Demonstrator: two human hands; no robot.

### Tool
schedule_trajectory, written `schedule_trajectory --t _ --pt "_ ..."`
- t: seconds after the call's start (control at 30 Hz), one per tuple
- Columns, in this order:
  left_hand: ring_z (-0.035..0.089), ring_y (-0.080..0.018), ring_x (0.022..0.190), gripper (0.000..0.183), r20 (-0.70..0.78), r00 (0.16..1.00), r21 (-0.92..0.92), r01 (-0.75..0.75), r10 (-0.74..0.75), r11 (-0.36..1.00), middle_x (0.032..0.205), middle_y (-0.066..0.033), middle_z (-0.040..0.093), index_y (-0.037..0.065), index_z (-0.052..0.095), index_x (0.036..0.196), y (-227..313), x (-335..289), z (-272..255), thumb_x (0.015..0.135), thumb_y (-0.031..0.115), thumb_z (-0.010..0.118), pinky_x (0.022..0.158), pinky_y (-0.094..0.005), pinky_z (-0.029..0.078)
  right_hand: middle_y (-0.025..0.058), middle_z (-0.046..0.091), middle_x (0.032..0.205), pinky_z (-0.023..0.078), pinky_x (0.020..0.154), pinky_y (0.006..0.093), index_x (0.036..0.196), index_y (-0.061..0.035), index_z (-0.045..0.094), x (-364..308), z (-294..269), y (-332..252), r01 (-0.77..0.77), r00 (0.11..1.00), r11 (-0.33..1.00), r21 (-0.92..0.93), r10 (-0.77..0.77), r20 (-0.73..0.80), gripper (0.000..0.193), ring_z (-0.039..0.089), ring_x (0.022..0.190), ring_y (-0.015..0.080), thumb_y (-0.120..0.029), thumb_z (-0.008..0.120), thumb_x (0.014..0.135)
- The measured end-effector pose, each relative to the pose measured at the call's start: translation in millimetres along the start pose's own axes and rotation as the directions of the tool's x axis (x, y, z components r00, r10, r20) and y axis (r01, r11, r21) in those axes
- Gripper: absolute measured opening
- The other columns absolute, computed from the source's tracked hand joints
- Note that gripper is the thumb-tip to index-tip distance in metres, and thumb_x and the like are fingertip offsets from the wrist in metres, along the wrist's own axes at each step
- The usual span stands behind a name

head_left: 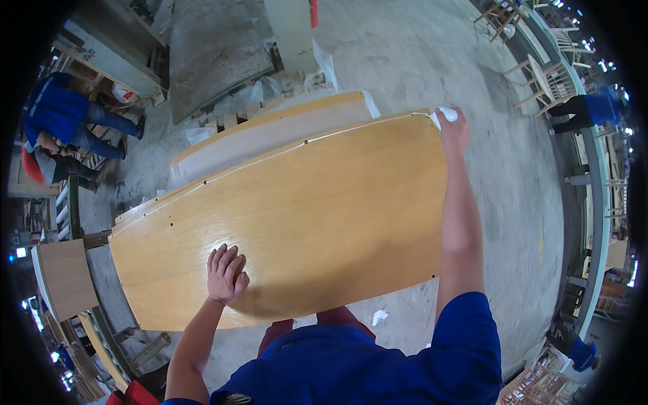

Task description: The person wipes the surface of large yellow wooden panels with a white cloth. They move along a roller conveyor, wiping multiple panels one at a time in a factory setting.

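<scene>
A large light-brown wooden panel [324,202] lies before me, with small dark holes along its far edge. A thin white line of what looks like glue [256,162] runs along that edge from the left end to the far right corner. At that corner my right hand [456,131] is wrapped round a white squeeze bottle [447,115], its tip close to the end of the line. My left hand [227,275] rests on the near left part of the panel, fingers stretched out and holding nothing.
Beyond the panel stands a stack of similar panels [270,135] on a pallet, near a pillar [290,34]. A roller conveyor [67,209] and a board [65,278] are at left. People [57,111] work far left; wooden chairs [540,81] line the far right. A crumpled white scrap [380,316] lies on the floor.
</scene>
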State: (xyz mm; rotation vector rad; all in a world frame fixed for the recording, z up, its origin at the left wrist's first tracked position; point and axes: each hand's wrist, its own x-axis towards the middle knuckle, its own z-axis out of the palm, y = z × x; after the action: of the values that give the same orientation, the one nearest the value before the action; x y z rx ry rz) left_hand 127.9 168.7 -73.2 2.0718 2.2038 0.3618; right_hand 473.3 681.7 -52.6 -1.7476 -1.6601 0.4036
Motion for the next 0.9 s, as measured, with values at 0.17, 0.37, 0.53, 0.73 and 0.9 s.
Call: schedule_trajectory --t 0.17,0.37,0.53,0.73,0.9 --pt "0.039 -0.0364 0.125 0.044 0.0 1.0 -0.005 -0.001 0.001 1.0 0.13 -0.0119 0.047 0.012 0.051 0.117 0.3 0.4 -0.5 0.075 0.024 0.056 0.105 -0.0548 0.027 0.0133 0.067 0.091 0.048 0.074 0.0412 0.096 -0.0115 0.063 -1.1 -3.9 -3.8 0.019 1.0 0.999 -0.032 -0.019 0.017 0.034 0.063 0.087 0.0323 -0.039 0.068 0.076" --pt "0.039 -0.037 0.125 0.044 0.003 1.0 -0.01 -0.002 0.002 1.0 0.13 -0.0122 0.047 0.011 0.052 0.117 0.4 1.1 0.1 0.075 0.024 0.055 0.105 -0.0546 0.027 0.0115 0.067 0.092 0.048 0.073 0.0404 0.096 -0.0134 0.063 -2.2 -10.3 2.0 -0.017 0.999 0.998 -0.053 0.019 0.032 0.033 0.063 0.088 0.0309 -0.039 0.068 0.076" --pt "0.039 -0.0373 0.124 0.044 0.01 1.0 -0.006 -0.004 0.004 1.0 0.13 -0.0125 0.047 0.011 0.053 0.117 -0.1 0.4 1.1 0.075 0.025 0.054 0.105 -0.0546 0.026 0.0119 0.067 0.093 0.048 0.072 0.0403 0.096 -0.0127 0.062 -11.0 -23.6 13.3 -0.043 0.996 0.997 -0.064 0.048 0.074 0.035 0.063 0.088 0.0307 -0.04 0.069 0.075" --pt "0.039 -0.0378 0.124 0.043 -0.001 1.0 0.006 -0.025 0.025 1.0 0.129 -0.0132 0.047 0.01 0.053 0.116 -1.0 3.7 1.7 0.077 0.026 0.053 0.104 -0.0549 0.026 0.0139 0.067 0.088 0.048 0.073 0.04 0.095 -0.0107 0.063 -34.0 -48.5 40.3 -0.036 0.996 0.999 -0.02 0.038 0.086 0.035 0.063 0.084 0.0313 -0.038 0.07 0.074" --pt "0.038 -0.0381 0.124 0.042 -0.014 0.999 0.016 -0.029 0.029 0.999 0.128 -0.0135 0.047 0.009 0.052 0.116 -0.4 1.7 4.9 0.078 0.026 0.051 0.104 -0.0551 0.027 0.0138 0.067 0.087 0.049 0.072 0.039 0.094 -0.0086 0.063 -62.0 -81.5 57.2 -0.124 0.985 0.992 -0.005 0.124 0.116 0.034 0.064 0.082 0.0303 -0.034 0.072 0.073"
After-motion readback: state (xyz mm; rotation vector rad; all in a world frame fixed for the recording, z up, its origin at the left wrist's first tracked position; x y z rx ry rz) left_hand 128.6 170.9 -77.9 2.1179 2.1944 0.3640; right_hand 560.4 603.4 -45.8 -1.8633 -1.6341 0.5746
